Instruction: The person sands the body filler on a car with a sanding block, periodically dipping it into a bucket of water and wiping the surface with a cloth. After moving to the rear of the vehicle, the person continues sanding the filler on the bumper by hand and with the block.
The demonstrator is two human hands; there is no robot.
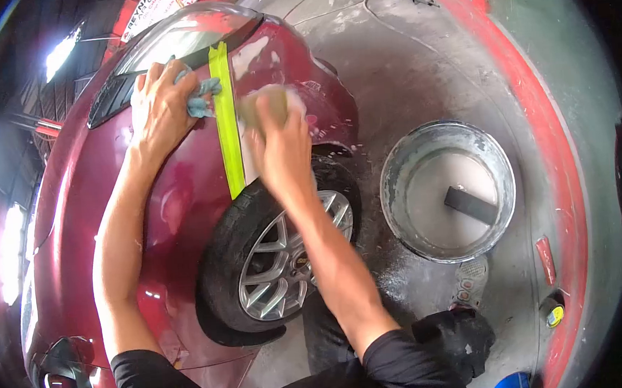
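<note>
A dark red car (186,163) fills the left side, a strip of yellow-green masking tape (228,128) running down its rear panel. My left hand (159,104) rests against the bodywork left of the tape, its fingers closed on a crumpled blue-grey cloth (203,98). Right of the tape, my right hand (282,142) presses a tan sanding block (265,108) on a pale, dull patch of the panel. Motion blurs this hand and the block, so the block's exact kind is hard to make out.
Below my hands is the wheel (223,272) with silver spokes. A metal basin (393,213) of cloudy water stands on the floor at right, a dark block (470,205) in it. Near the red-painted line lie a red object (546,260) and a tape roll (552,313).
</note>
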